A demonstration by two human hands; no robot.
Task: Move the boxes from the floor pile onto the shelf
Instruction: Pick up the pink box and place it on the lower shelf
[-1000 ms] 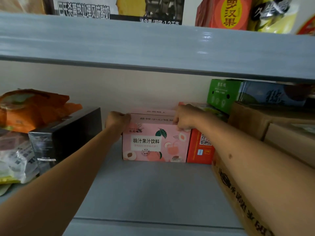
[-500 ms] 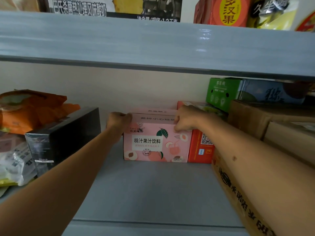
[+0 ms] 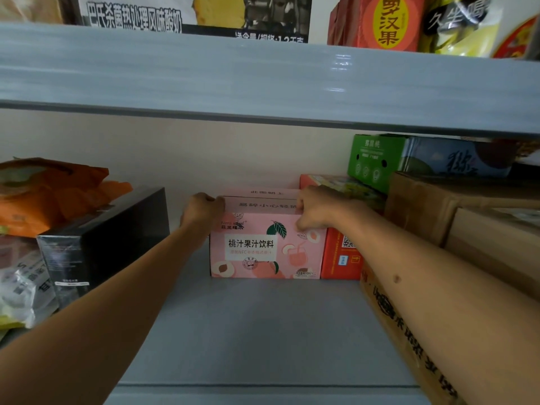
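Deep on the grey shelf (image 3: 263, 331), against the back wall, stands the pink juice box (image 3: 263, 247), touching the red box (image 3: 340, 258) on its right. Both my arms reach straight in. My left hand (image 3: 201, 210) curls round its top left corner; my right hand (image 3: 314, 209) pinches the top right edge.

Pink box (image 3: 263, 247) with peach-drink artwork and Chinese lettering, upright at the back of the grey shelf (image 3: 263, 331), touching a red box (image 3: 340, 258).
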